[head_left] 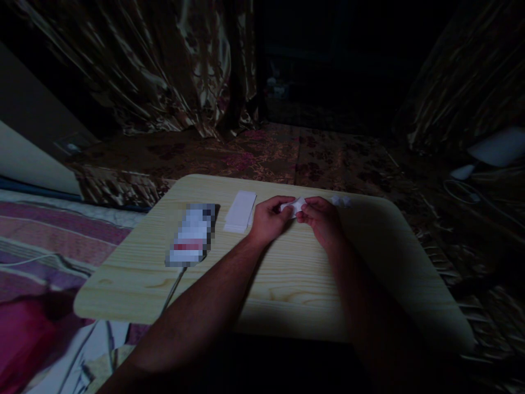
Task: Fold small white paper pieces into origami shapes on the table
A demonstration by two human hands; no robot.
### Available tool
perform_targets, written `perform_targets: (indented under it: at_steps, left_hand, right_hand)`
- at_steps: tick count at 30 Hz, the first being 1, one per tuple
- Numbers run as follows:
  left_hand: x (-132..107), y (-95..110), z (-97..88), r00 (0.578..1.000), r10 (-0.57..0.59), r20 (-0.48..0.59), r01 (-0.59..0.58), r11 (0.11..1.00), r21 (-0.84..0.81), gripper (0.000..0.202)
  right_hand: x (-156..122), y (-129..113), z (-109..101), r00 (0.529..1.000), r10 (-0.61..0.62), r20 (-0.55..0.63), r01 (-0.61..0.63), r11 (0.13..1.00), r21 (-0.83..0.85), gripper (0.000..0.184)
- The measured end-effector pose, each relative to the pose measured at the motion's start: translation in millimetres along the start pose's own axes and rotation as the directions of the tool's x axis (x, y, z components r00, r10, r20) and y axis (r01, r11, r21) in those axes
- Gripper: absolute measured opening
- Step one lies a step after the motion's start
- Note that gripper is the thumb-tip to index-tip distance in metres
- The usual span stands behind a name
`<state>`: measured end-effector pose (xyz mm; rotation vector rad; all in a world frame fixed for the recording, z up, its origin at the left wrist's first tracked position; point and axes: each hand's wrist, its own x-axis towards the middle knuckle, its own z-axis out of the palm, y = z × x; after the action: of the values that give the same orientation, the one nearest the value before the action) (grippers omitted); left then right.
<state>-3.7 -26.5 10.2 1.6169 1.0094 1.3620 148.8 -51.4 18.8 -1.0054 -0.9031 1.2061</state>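
Note:
Both hands meet over the far middle of a wooden table [295,279], holding a small folded piece of white paper [299,207] between them. My left hand [268,219] grips its left side, thumb on top. Around the right side close the fingers of my right hand [324,219]. The fingers hide part of the paper, so its exact folded shape is unclear. Left of my left hand lies a stack of white paper strips [241,210]. Just beyond my right hand sit several small folded white paper pieces [341,201].
A phone with a blurred screen [191,235] lies on the table's left, a cable [174,289] running from it toward the near edge. Striped bedding [61,241] is at the left. Patterned curtains [205,65] hang behind. A white lamp [498,146] stands at the right.

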Motion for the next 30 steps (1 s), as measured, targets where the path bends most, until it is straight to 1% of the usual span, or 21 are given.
perform_targets:
  at_steps: [5,8,11,14,18,21,24,30]
  left_hand:
    - [1,6,-1.5,0.999,-0.046,0.002,0.046,0.997,-0.061,0.029]
    - [2,3,-1.1,0.996,-0.081,-0.021,0.08,0.995,-0.052,0.028]
    - [3,-1,-0.5,0.996,-0.094,-0.005,0.093,0.993,-0.068,0.024]
    - [3,-3,-0.5,0.996,-0.083,0.022,0.084,0.993,-0.081,0.023]
    - [3,-3,-0.4,0.998,-0.058,0.018,0.059,0.994,-0.087,0.021]
    - [3,-5,0.6,0.998,-0.051,0.024,0.053,0.993,-0.109,0.02]
    - [2,-5,1.2,0.999,-0.031,0.036,0.035,0.994,-0.099,0.02]
    - [-1,0,1.2,0.999,-0.01,0.052,0.013,0.998,-0.059,0.02]
  right_hand:
    - [-1,-2,1,1.0,-0.004,-0.022,0.004,0.999,-0.033,0.023]
    - [-1,-3,2,0.999,-0.019,-0.026,0.018,0.998,-0.058,0.021]
    - [-1,-2,3,0.999,-0.043,-0.004,0.042,0.996,-0.084,0.019]
    - [-1,0,3,0.998,-0.069,0.012,0.07,0.991,-0.114,0.018]
    - [-2,0,4,0.994,-0.111,0.022,0.113,0.979,-0.173,0.018]
    - [-2,1,4,0.988,-0.156,0.014,0.154,0.956,-0.251,0.021]
    - [-1,2,4,0.985,-0.173,0.022,0.172,0.942,-0.287,0.024]
    - [-1,2,1,0.982,-0.186,0.036,0.186,0.912,-0.366,0.016]
